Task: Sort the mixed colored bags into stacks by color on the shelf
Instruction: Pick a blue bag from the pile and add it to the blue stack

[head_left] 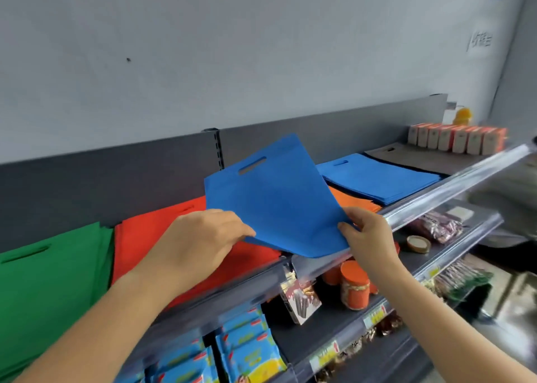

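1. The blue bag (279,199) was held tilted above the shelf (436,196), over the red stack (162,237) and orange stack (357,202).
2. The left hand (200,237) and right hand (369,234) each pinched a lower corner.
3. Risk: a slipped pinch could let the limp bag land askew on the blue stack (383,179).

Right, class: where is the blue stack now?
In the head view, the blue stack lies right of centre on the top shelf, between the orange bags and the grey bags.
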The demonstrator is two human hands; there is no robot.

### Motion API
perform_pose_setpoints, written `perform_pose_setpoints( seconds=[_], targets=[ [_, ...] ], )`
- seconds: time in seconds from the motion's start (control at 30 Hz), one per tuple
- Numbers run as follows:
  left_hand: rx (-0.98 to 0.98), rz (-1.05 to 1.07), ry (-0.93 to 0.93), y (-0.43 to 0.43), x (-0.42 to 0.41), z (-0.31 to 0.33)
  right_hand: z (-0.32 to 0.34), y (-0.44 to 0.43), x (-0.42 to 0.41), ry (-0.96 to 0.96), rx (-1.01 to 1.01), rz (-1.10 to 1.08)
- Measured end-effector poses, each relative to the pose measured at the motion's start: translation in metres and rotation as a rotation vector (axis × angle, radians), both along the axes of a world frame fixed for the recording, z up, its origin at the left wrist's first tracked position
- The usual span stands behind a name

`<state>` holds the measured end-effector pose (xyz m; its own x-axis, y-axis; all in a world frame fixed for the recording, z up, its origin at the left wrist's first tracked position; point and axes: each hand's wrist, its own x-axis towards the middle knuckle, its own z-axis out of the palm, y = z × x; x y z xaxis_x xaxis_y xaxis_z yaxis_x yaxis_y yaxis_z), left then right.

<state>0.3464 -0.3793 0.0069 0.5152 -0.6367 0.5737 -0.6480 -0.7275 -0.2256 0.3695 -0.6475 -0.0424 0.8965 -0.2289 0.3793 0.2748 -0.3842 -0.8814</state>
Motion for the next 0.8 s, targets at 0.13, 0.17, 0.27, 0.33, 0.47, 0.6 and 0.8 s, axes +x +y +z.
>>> perform_pose_setpoints(
  seconds=[0.13,0.17,0.27,0.33,0.47,0.6,0.8],
  targets=[
    [0.078,-0.105,-0.005,-0.048,0.058,0.008,0.001,-0.047,0.033,0.001,0.036,-0.095],
    [0.089,-0.126,0.006,-0.059,0.073,0.010,0.002,-0.058,0.043,0.001,0.039,-0.125],
    [0.111,-0.198,0.029,-0.092,0.117,0.009,0.008,-0.094,0.073,0.000,0.027,-0.205],
    [0.139,-0.270,0.052,-0.115,0.143,0.006,0.012,-0.117,0.092,0.004,0.024,-0.253],
    [0.237,-0.348,0.040,-0.158,0.187,-0.004,0.009,-0.156,0.125,0.021,0.006,-0.344],
    [0.291,-0.364,0.040,-0.200,0.214,-0.013,0.008,-0.189,0.160,0.060,-0.046,-0.376],
    [0.289,-0.315,0.074,-0.256,0.243,-0.022,0.009,-0.244,0.207,0.083,-0.062,-0.361]
  ],
)
